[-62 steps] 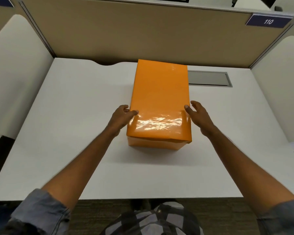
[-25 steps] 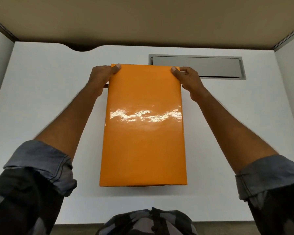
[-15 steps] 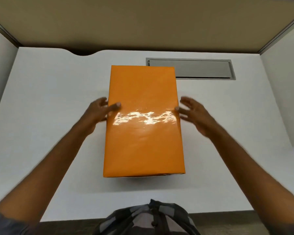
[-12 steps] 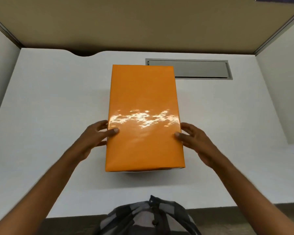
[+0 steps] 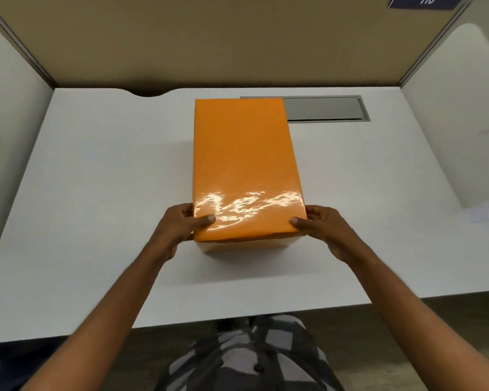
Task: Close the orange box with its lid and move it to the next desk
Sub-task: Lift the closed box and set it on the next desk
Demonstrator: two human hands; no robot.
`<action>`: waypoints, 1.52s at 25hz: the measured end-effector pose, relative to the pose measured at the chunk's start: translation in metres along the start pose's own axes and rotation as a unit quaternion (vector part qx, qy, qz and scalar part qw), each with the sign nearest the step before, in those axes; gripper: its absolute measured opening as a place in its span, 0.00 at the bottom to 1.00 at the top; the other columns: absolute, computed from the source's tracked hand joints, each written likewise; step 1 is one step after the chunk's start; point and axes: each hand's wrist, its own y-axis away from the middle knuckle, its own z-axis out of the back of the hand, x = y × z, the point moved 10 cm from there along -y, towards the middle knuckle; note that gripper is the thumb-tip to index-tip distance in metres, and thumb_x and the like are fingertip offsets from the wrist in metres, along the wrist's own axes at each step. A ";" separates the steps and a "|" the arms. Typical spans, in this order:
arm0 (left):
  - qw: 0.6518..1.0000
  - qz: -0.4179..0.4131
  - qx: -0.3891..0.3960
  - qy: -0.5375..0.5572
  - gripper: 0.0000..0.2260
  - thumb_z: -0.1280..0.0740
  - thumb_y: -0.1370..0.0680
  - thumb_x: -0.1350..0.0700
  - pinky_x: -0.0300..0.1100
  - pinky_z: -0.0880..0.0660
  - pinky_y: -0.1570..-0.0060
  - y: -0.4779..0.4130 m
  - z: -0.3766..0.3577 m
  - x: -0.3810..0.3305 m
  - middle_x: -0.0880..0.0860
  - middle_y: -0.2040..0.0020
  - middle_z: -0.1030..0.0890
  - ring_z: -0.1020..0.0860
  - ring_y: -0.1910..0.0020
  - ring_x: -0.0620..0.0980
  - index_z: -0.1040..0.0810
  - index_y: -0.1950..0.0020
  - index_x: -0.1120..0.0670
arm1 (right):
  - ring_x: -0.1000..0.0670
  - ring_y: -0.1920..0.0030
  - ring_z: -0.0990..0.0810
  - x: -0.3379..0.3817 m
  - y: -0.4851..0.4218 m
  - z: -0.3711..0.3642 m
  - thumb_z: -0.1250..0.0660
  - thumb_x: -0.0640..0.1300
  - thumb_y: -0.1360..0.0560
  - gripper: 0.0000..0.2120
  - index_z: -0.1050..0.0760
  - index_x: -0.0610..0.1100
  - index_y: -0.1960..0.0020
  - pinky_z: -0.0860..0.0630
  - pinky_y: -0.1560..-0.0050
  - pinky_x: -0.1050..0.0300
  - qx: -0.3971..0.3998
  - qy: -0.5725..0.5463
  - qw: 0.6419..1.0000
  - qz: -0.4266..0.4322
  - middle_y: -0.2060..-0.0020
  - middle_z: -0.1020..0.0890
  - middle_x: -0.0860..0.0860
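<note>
Left hand (image 5: pixel 178 227) grips the near-left corner of the orange box (image 5: pixel 244 165), thumb on the lid (image 5: pixel 237 142), fingers down the side. Box sits mid-desk (image 5: pixel 96 193), far end beside a grey cable hatch (image 5: pixel 322 108). Right hand (image 5: pixel 319 227) clasps the near-right corner likewise. Lid looks seated; closing likely done. Next: lift level with even squeeze and carry to the neighbouring desk.

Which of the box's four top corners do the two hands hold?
The two near corners: left hand and right hand grip the orange box there; the far corners are untouched.
</note>
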 end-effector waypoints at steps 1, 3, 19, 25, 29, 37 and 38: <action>1.000 0.003 0.005 0.001 0.28 0.21 0.30 0.52 0.43 0.19 0.62 0.000 0.001 0.000 0.49 0.45 0.17 0.18 0.50 0.49 0.23 0.31 0.55 | 0.51 0.46 0.15 0.001 -0.002 0.000 0.23 0.45 0.27 0.22 0.20 0.41 0.34 0.19 0.45 0.54 0.001 0.005 1.000 -0.001 0.46 0.13 0.50; 1.000 0.006 0.011 -0.004 0.28 0.21 0.30 0.53 0.42 0.19 0.64 0.000 0.002 -0.002 0.48 0.48 0.17 0.18 0.50 0.50 0.23 0.32 0.56 | 0.51 0.47 0.15 0.002 -0.007 -0.001 0.22 0.45 0.27 0.21 0.19 0.41 0.37 0.19 0.48 0.55 -0.010 0.016 1.000 -0.002 0.46 0.13 0.48; 0.993 -0.047 -0.102 0.047 0.31 0.20 0.31 0.56 0.43 0.20 0.61 0.034 0.059 -0.012 0.54 0.40 0.17 0.18 0.50 0.51 0.24 0.29 0.56 | 0.51 0.52 0.15 0.045 -0.031 -0.039 0.19 0.42 0.32 0.29 0.21 0.39 0.32 0.18 0.52 0.56 0.024 0.013 0.998 0.052 0.52 0.15 0.53; 0.987 -0.061 -0.141 0.042 0.33 0.21 0.30 0.55 0.40 0.22 0.63 0.032 0.170 -0.042 0.53 0.40 0.20 0.20 0.49 0.52 0.27 0.27 0.57 | 0.42 0.39 0.17 0.120 -0.057 -0.136 0.19 0.45 0.31 0.34 0.25 0.39 0.28 0.20 0.34 0.41 0.065 0.006 0.993 0.097 0.37 0.18 0.45; 0.984 -0.049 -0.165 0.040 0.33 0.22 0.29 0.58 0.50 0.22 0.49 0.010 0.273 -0.055 0.57 0.32 0.22 0.23 0.39 0.58 0.28 0.26 0.58 | 0.43 0.41 0.17 0.172 -0.084 -0.228 0.18 0.44 0.32 0.33 0.23 0.39 0.30 0.20 0.35 0.43 0.085 -0.020 0.990 0.114 0.39 0.16 0.46; 0.981 -0.049 -0.188 0.011 0.21 0.28 0.24 0.61 0.42 0.24 0.61 -0.070 0.454 -0.057 0.57 0.41 0.18 0.20 0.55 0.48 0.23 0.31 0.56 | 0.42 0.43 0.15 0.227 -0.145 -0.402 0.18 0.39 0.33 0.27 0.20 0.38 0.35 0.17 0.41 0.48 0.056 -0.065 0.993 0.083 0.42 0.14 0.44; 0.980 -0.049 -0.194 0.011 0.20 0.29 0.23 0.62 0.41 0.24 0.62 -0.078 0.468 -0.054 0.56 0.43 0.18 0.20 0.56 0.47 0.23 0.31 0.56 | 0.42 0.43 0.15 0.232 -0.151 -0.416 0.18 0.39 0.33 0.28 0.20 0.38 0.35 0.17 0.42 0.49 0.057 -0.064 0.993 0.079 0.42 0.15 0.44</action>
